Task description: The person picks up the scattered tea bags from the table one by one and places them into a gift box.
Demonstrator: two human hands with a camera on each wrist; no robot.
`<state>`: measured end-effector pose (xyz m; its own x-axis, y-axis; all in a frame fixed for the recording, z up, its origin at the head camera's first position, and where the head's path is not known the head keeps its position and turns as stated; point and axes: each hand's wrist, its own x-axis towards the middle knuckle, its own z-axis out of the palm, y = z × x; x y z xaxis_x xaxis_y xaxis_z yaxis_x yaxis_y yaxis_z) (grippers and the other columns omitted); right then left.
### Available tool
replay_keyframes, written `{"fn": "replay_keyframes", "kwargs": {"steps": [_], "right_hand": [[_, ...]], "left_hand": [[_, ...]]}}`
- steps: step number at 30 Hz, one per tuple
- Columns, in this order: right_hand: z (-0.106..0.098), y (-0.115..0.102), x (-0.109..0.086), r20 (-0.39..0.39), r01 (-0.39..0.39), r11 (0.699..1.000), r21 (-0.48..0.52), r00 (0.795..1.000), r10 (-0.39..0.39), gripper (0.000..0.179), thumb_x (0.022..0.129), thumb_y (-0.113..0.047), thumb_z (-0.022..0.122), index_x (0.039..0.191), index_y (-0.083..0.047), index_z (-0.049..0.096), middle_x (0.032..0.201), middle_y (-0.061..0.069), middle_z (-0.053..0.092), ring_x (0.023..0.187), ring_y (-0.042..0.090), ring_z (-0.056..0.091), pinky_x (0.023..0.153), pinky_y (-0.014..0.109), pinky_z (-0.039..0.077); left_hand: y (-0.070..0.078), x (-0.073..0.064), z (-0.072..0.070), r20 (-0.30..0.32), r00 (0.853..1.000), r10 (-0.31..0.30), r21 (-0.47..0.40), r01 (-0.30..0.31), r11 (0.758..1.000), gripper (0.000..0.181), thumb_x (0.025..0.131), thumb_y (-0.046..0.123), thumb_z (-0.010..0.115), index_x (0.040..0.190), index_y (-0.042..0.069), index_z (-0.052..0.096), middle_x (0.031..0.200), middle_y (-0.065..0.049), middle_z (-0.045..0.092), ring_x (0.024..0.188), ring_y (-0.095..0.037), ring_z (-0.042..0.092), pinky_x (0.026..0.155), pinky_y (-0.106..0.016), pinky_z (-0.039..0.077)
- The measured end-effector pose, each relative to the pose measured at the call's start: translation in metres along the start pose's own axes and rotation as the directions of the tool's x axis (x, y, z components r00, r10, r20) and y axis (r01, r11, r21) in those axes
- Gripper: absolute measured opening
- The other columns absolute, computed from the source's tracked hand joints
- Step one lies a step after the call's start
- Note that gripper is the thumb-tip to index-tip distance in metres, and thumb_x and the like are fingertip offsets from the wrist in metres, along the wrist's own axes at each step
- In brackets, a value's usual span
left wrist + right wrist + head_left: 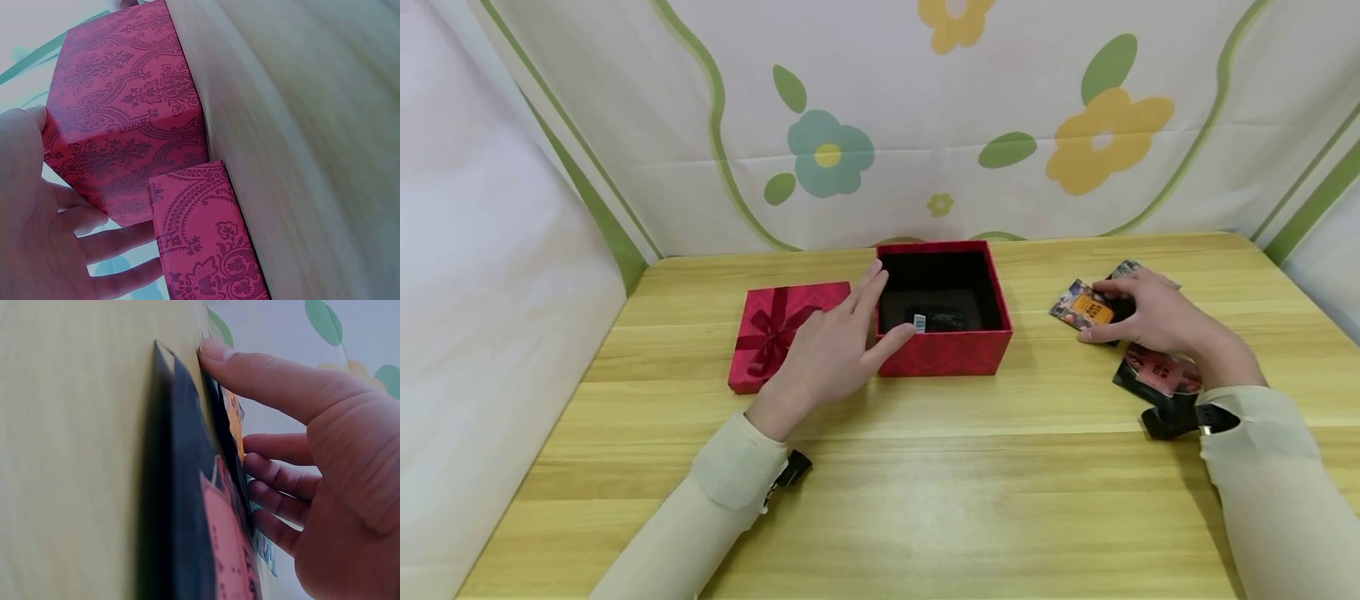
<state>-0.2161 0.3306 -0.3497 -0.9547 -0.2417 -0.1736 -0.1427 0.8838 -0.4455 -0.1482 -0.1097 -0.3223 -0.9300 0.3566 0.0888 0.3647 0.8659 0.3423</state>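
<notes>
My left hand (831, 350) rests at the left rim of a red patterned gift box (943, 354), thumb over the front edge and fingers extended along the left side. In the left wrist view the hand (37, 219) touches the box wall (125, 81). Inside the dark box lies a dark packet with a white barcode label (919, 323). At the right, my right hand (1165, 312) pinches a flat packet with an orange label (1086, 307) between thumb and fingers. A pink-labelled packet (1161, 371) lies just below the hand, and another dark packet (1126, 268) is partly hidden behind it.
The red box lid with a ribbon bow (775, 333) lies left of the box, partly covered by my left hand. Everything sits on a wood-grain table (925, 483). A flower-printed white cloth (895, 83) stands behind the table and along its sides.
</notes>
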Motion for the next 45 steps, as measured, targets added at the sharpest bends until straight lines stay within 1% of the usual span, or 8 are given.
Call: {"fn": "replay_keyframes", "kwargs": {"steps": [4,8,11,18,25,32,37,45], "right_hand": [[-0.0008,0.0017,-0.0006,0.003,0.0,1.0,0.002,1.0,0.0,0.103,0.086,-0.052,0.087,0.16,0.003,0.042,0.156,0.04,0.032,0.138,0.061,0.027,0.105,0.074,0.032],[-0.0009,0.0019,-0.0005,-0.001,0.01,1.0,0.012,1.0,-0.01,0.1,0.085,-0.05,0.088,0.157,0.004,0.046,0.152,0.037,0.038,0.136,0.056,0.03,0.104,0.069,0.033],[0.0,0.0015,0.0003,0.001,0.017,1.0,0.021,1.0,-0.017,0.097,0.084,-0.049,0.089,0.155,0.003,0.049,0.15,0.035,0.041,0.134,0.053,0.031,0.104,0.067,0.034],[0.0023,-0.0023,0.0029,0.003,0.042,0.999,0.01,0.999,-0.042,0.088,0.086,-0.044,0.089,0.152,0.002,0.053,0.147,0.034,0.044,0.133,0.052,0.032,0.104,0.067,0.031],[0.0022,-0.0048,0.0009,0.001,0.033,0.999,-0.004,0.999,-0.033,0.084,0.087,-0.042,0.088,0.15,0.002,0.054,0.147,0.035,0.04,0.13,0.053,0.028,0.102,0.068,0.031],[0.0022,-0.0049,-0.0004,0.001,0.024,1.0,0.002,1.0,-0.024,0.088,0.087,-0.045,0.088,0.152,0.001,0.052,0.149,0.036,0.04,0.134,0.055,0.027,0.103,0.07,0.031],[0.002,-0.0064,-0.0007,0.003,0.02,1.0,0.013,1.0,-0.02,0.086,0.086,-0.048,0.087,0.151,-0.002,0.054,0.15,0.034,0.036,0.133,0.053,0.026,0.102,0.069,0.033],[-0.0021,-0.0069,-0.0038,0.026,0.006,1.0,-0.022,1.0,-0.006,0.096,0.082,-0.054,0.089,0.154,-0.002,0.052,0.152,0.032,0.035,0.133,0.053,0.026,0.1,0.071,0.036]], "left_hand": [[0.0012,0.0013,0.0004,-0.005,1.0,0.005,-0.002,-0.005,1.0,0.088,0.104,0.071,0.042,0.172,0.02,0.017,0.18,0.008,0.011,0.046,-0.017,0.04,0.049,-0.03,0.03],[0.0018,0.002,0.0003,-0.009,1.0,0.008,0.0,-0.008,1.0,0.089,0.104,0.072,0.041,0.172,0.02,0.018,0.18,0.008,0.012,0.045,-0.017,0.038,0.048,-0.03,0.03],[0.0017,0.0017,0.0003,-0.004,1.0,0.003,0.004,-0.003,1.0,0.089,0.104,0.072,0.041,0.172,0.02,0.017,0.18,0.008,0.011,0.046,-0.017,0.039,0.049,-0.03,0.03],[0.0002,-0.0003,-0.0002,0.011,1.0,-0.017,0.005,0.017,1.0,0.09,0.103,0.073,0.041,0.172,0.021,0.016,0.18,0.008,0.011,0.045,-0.017,0.037,0.048,-0.03,0.029],[0.0,-0.0003,-0.0003,0.012,1.0,-0.014,0.009,0.014,1.0,0.09,0.103,0.073,0.041,0.173,0.021,0.015,0.18,0.008,0.012,0.046,-0.017,0.037,0.049,-0.03,0.029],[0.0002,0.0003,-0.0003,0.013,1.0,-0.004,0.007,0.004,1.0,0.09,0.104,0.072,0.041,0.172,0.02,0.016,0.18,0.007,0.011,0.047,-0.017,0.041,0.049,-0.029,0.03],[-0.0007,0.0005,-0.0002,0.012,1.0,-0.007,0.007,0.007,1.0,0.09,0.103,0.073,0.041,0.172,0.021,0.015,0.18,0.008,0.011,0.046,-0.017,0.039,0.049,-0.029,0.03],[-0.0007,0.0001,0.0003,0.011,1.0,-0.007,0.009,0.007,1.0,0.091,0.103,0.074,0.04,0.173,0.021,0.014,0.18,0.008,0.009,0.046,-0.017,0.04,0.048,-0.029,0.031]]}}
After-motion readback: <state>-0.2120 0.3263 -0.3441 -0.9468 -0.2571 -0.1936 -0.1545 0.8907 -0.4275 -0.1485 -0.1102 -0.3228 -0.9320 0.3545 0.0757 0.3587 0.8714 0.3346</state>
